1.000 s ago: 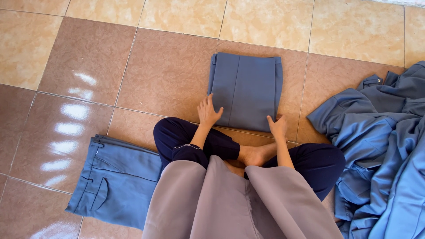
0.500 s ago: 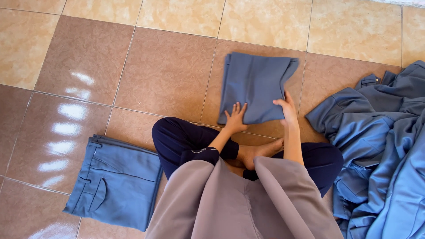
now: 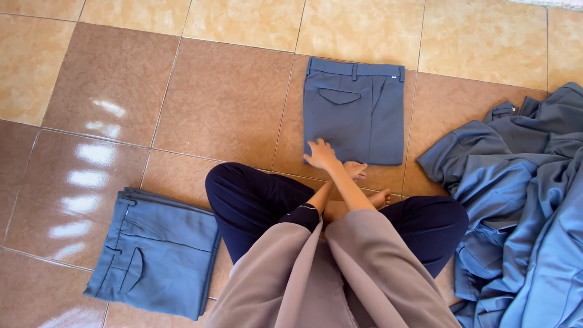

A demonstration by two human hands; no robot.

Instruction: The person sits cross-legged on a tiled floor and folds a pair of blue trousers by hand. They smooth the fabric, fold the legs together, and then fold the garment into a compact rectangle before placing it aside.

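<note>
A person is sitting cross-legged on the tiled floor, and the arms are crossing at the lower middle of the frame. The right hand is lying flat with fingers spread apart on the lower left corner of the folded blue-grey trousers, pressing on the cloth rather than clasping it. The left hand is showing just below and right of it, near the lower edge of the trousers; whether its fingers are together or apart cannot be told, nor whether it is touching the cloth. The folded trousers are lying in the upper middle of the frame, waistband at the top and back pocket facing up. A second folded pair is lying at the lower left, well apart, and a heap of loose blue garments is filling the right edge.
</note>
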